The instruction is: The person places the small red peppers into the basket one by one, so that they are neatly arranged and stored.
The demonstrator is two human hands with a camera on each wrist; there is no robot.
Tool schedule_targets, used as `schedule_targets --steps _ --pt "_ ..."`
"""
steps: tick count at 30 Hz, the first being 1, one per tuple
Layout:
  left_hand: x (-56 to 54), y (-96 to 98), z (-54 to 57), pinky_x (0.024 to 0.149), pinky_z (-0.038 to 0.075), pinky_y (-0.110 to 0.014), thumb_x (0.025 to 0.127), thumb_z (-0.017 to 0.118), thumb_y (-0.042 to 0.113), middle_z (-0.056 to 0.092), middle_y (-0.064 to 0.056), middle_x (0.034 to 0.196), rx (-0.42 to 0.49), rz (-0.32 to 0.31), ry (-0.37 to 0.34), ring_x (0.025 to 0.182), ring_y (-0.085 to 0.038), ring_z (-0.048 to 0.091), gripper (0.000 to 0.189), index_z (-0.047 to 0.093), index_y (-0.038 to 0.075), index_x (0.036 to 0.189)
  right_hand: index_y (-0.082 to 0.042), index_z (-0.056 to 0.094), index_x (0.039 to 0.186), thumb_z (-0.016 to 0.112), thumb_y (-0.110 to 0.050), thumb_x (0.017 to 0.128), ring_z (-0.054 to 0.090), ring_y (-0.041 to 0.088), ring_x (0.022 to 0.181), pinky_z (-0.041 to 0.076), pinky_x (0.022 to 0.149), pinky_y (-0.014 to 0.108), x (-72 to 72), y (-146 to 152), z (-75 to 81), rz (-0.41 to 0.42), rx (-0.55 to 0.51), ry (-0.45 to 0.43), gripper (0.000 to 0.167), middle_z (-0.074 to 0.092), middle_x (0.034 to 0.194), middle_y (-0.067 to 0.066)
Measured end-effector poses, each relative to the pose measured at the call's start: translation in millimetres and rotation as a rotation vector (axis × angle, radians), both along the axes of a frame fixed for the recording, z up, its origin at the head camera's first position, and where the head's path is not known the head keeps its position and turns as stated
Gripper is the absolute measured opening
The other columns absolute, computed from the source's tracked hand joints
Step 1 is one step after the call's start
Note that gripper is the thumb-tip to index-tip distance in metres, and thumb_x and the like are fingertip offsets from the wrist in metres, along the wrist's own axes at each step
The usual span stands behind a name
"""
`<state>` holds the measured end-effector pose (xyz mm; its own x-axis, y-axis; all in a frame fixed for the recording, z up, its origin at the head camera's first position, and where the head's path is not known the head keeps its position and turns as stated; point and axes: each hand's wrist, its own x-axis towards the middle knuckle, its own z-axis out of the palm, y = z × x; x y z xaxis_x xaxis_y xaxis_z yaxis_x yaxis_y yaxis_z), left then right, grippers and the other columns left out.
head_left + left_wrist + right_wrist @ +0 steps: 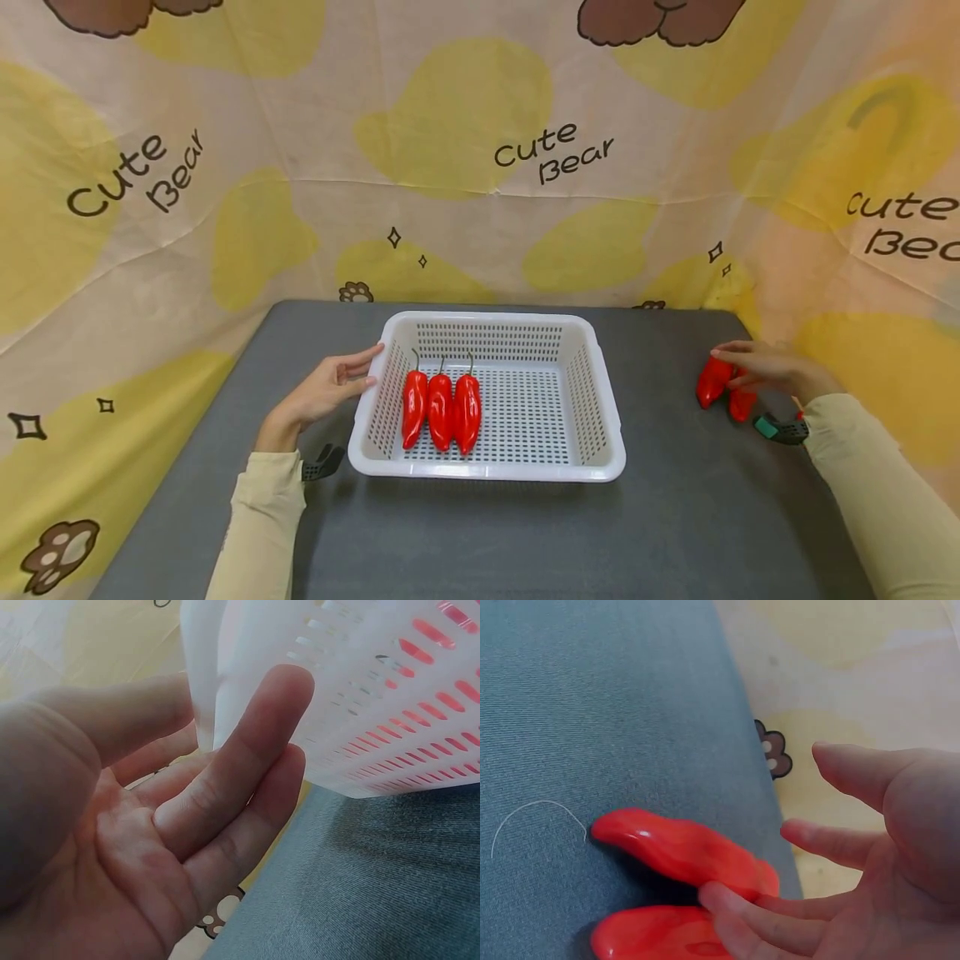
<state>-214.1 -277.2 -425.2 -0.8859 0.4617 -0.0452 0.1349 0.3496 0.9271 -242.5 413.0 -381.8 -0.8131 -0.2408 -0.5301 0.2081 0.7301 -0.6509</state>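
A white perforated plastic basket (491,471) stands on the dark table. Three glossy red peppers (440,412) lie side by side in its left half, stems toward the far wall. My left hand (330,387) holds the basket's left rim; in the left wrist view its thumb meets the rim edge and two fingers lie against the slotted wall (352,742). Far to the right, my right hand (765,371) reaches over two more red peppers. Its fingertips (720,896) touch the upper pepper (682,844), the thumb held apart. The lower pepper (660,934) is partly cut off in that view.
Cloth printed with bears and lettering (450,167) hangs behind and along the sides of the table (480,542). A bit of red shows beside the right wrist. Both wrists wear dark straps (783,429). A thin pale thread (540,802) lies near the peppers.
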Motion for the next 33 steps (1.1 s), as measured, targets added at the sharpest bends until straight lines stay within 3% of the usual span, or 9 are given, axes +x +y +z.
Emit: schedule_targets --steps 7,13,15,17,20,23,27,33 --pt "1.5 -0.1 -2.1 0.092 0.059 -0.046 0.099 0.064 0.014 0.040 -0.028 0.156 0.012 -0.023 -0.012 0.122 -0.035 0.064 0.068 0.031 0.003 0.158 0.015 0.012 0.154 0.033 -0.042 0.110 0.031 0.062 0.140 0.042 0.112 0.062 -4.2 -10 -12.8 0.019 0.041 0.005 0.075 0.010 0.158 0.044" --pt "-0.3 1.2 2.1 0.091 0.060 -0.047 0.099 0.064 0.014 0.042 -0.027 0.155 0.012 -0.017 0.011 0.123 -0.038 0.064 0.067 0.032 0.003 0.157 0.012 0.021 0.153 0.048 -0.025 0.108 0.032 0.060 0.138 0.053 0.101 0.057 -12.0 -25 -24.6 0.040 0.058 0.100 0.065 0.013 0.154 0.047" --pt "-0.4 1.5 3.1 0.092 0.059 -0.047 0.099 0.064 0.014 0.042 -0.028 0.155 0.011 -0.017 0.013 0.123 -0.038 0.064 0.067 0.032 0.003 0.157 0.012 0.023 0.152 0.053 -0.018 0.105 0.042 0.057 0.131 0.058 0.092 0.050 -13.8 -28 -29.4 0.054 0.076 0.140 0.063 0.017 0.151 0.049" --pt "0.0 1.3 3.2 0.092 0.060 -0.046 0.099 0.064 0.014 0.042 -0.028 0.155 0.007 -0.014 0.009 0.123 -0.036 0.064 0.067 0.032 0.003 0.158 0.013 0.026 0.150 0.056 -0.012 0.103 0.055 0.046 0.113 0.060 0.081 0.041 -14.7 -29 -34.1 0.061 0.085 0.177 0.062 0.024 0.146 0.049" --pt "0.8 0.5 2.7 0.092 0.060 -0.046 0.099 0.064 0.013 0.042 -0.028 0.155 0.009 -0.015 0.004 0.122 -0.032 0.065 0.067 0.032 0.003 0.158 0.014 0.027 0.149 0.059 -0.006 0.099 0.056 0.032 0.093 0.055 0.069 0.032 -13.9 -32 -39.3 0.050 0.088 0.231 0.063 0.035 0.138 0.046" --pt "1.1 -0.4 1.9 0.092 0.060 -0.045 0.099 0.064 0.013 0.041 -0.028 0.155 0.016 -0.017 0.004 0.121 -0.027 0.066 0.067 0.032 0.002 0.158 0.015 0.021 0.151 0.061 -0.003 0.097 0.055 0.045 0.103 0.055 0.081 0.044 -13.5 -35 -41.8 0.046 0.091 0.285 0.070 0.034 0.140 0.046" --pt "0.3 -1.6 0.8 0.092 0.060 -0.044 0.100 0.063 0.013 0.042 -0.028 0.155 0.016 -0.014 0.007 0.119 -0.019 0.067 0.067 0.032 0.003 0.158 0.015 0.007 0.154 0.064 -0.003 0.095 0.036 0.063 0.130 0.046 0.100 0.064 -13.9 -42 -44.2 0.029 0.070 0.336 0.083 0.026 0.147 0.049" --pt "-1.0 -0.7 0.9 0.092 0.060 -0.044 0.100 0.063 0.012 0.042 -0.028 0.155 0.016 -0.018 0.016 0.119 -0.017 0.067 0.066 0.032 0.002 0.157 0.011 0.007 0.155 0.064 -0.007 0.097 0.048 0.060 0.122 0.054 0.090 0.054 -12.2 -52 -51.7 0.012 0.050 0.356 0.083 0.036 0.140 0.051"
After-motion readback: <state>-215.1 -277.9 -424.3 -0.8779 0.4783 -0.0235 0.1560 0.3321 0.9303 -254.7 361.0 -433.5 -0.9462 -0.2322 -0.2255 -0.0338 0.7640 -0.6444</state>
